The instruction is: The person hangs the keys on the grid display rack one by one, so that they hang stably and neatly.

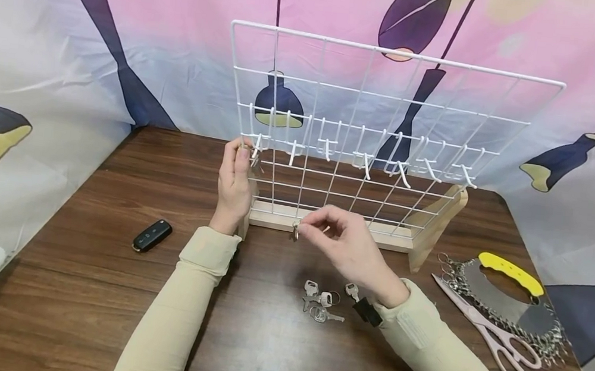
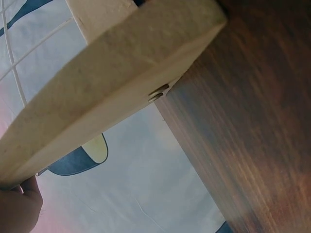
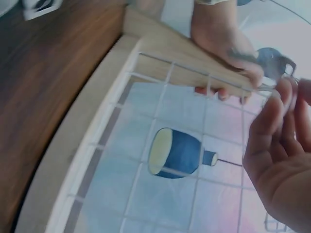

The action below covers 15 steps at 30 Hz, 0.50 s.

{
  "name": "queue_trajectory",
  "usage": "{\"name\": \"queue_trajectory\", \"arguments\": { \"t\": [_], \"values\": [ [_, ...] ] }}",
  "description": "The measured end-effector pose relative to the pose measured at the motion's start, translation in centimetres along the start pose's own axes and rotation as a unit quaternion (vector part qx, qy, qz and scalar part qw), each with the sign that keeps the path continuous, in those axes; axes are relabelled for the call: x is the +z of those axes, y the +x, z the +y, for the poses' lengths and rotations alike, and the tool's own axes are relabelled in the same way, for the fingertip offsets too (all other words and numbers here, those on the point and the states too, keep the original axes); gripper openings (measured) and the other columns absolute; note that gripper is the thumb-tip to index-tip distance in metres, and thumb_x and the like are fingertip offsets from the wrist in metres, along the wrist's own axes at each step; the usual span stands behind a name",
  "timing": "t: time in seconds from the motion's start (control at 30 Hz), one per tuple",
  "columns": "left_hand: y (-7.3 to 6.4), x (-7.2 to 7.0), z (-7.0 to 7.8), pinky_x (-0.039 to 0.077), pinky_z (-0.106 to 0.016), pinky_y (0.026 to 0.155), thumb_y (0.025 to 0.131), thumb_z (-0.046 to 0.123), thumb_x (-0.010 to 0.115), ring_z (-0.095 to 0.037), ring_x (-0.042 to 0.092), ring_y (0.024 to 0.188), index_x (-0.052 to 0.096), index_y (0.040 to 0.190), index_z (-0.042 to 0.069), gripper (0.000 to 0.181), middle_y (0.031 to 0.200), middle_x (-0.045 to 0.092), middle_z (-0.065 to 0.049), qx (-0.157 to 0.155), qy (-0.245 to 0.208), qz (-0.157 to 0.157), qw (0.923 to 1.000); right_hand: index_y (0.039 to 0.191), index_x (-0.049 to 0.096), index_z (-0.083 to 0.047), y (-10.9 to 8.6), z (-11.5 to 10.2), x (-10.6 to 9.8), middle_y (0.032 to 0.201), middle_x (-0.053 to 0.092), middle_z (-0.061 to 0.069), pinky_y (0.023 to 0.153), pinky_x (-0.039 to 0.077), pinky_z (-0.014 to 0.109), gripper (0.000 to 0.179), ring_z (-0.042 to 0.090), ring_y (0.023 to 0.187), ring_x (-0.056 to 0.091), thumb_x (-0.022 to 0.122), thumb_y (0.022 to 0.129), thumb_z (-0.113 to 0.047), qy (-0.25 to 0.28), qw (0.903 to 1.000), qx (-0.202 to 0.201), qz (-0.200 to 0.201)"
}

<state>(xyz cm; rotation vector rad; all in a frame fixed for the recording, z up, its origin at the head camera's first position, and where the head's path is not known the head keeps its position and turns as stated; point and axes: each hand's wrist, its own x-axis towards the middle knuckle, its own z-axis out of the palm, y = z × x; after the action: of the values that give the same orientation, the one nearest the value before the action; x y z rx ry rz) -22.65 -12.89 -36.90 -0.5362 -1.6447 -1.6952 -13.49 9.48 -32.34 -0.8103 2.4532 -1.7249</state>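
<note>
A white wire grid rack (image 1: 396,51) with a row of hooks stands on a wooden base. My left hand (image 1: 235,182) grips the rack's left wooden upright (image 2: 97,92), its fingers curled around the edge in the right wrist view. Beside that thumb, small keys (image 1: 258,161) hang at the leftmost hook. Low in front of the grid, my right hand (image 1: 342,243) pinches a small metal key (image 1: 295,231) between thumb and fingertips. In the right wrist view this key (image 3: 272,63) looks blurred and overlaps the left hand.
Several loose keys (image 1: 321,301) lie on the wooden table, with a black-headed key (image 1: 366,310) near the right sleeve. A black car key (image 1: 153,235) lies to the left. At right are pink scissors (image 1: 488,329) and a yellow-handled metal blade (image 1: 510,271) edged with small rings and chains.
</note>
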Motion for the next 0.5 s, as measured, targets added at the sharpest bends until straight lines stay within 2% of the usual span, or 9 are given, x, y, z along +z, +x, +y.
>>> {"name": "queue_trajectory", "arguments": {
  "t": [0.1,0.17,0.33,0.5],
  "values": [
    [0.1,0.1,0.2,0.046,-0.026,0.068,0.104,0.006,0.029,-0.017,0.05,0.078,0.045,0.116,-0.008,0.024,0.096,0.052,-0.004,0.002,0.003,0.003,1.0,0.095,0.072,-0.015,0.5,-0.6,0.2,0.087,0.07,-0.002,0.054,0.044,0.024,0.006,0.023,0.07,0.059,0.071,0.09,-0.019,0.036,0.9982,-0.024,0.042],
    [0.2,0.1,0.2,0.047,-0.027,0.066,0.104,0.007,0.029,-0.019,0.051,0.076,0.046,0.116,-0.006,0.024,0.096,0.052,-0.002,0.001,-0.009,0.003,1.0,0.096,0.072,-0.012,0.8,-0.9,0.3,0.088,0.07,0.0,0.056,0.046,0.024,0.007,0.023,0.072,0.06,0.071,0.09,-0.017,0.055,0.9959,-0.043,0.058],
    [0.2,0.1,0.2,0.047,-0.026,0.066,0.105,0.009,0.029,-0.017,0.051,0.076,0.047,0.116,-0.002,0.024,0.094,0.051,-0.005,-0.001,-0.028,0.0,0.9996,0.097,0.07,-0.004,1.3,-1.4,0.4,0.091,0.07,0.007,0.064,0.054,0.027,0.009,0.022,0.075,0.063,0.07,0.089,-0.008,0.102,0.9895,-0.077,0.068],
    [0.0,0.2,0.2,0.047,-0.025,0.066,0.105,0.012,0.031,-0.014,0.051,0.075,0.047,0.115,-0.002,0.023,0.095,0.052,-0.004,0.0,-0.034,0.001,0.9994,0.098,0.07,-0.001,1.6,-1.7,0.5,0.089,0.07,0.008,0.063,0.055,0.032,0.011,0.022,0.073,0.063,0.07,0.089,-0.007,0.123,0.9871,-0.072,0.073]
  ]
}}
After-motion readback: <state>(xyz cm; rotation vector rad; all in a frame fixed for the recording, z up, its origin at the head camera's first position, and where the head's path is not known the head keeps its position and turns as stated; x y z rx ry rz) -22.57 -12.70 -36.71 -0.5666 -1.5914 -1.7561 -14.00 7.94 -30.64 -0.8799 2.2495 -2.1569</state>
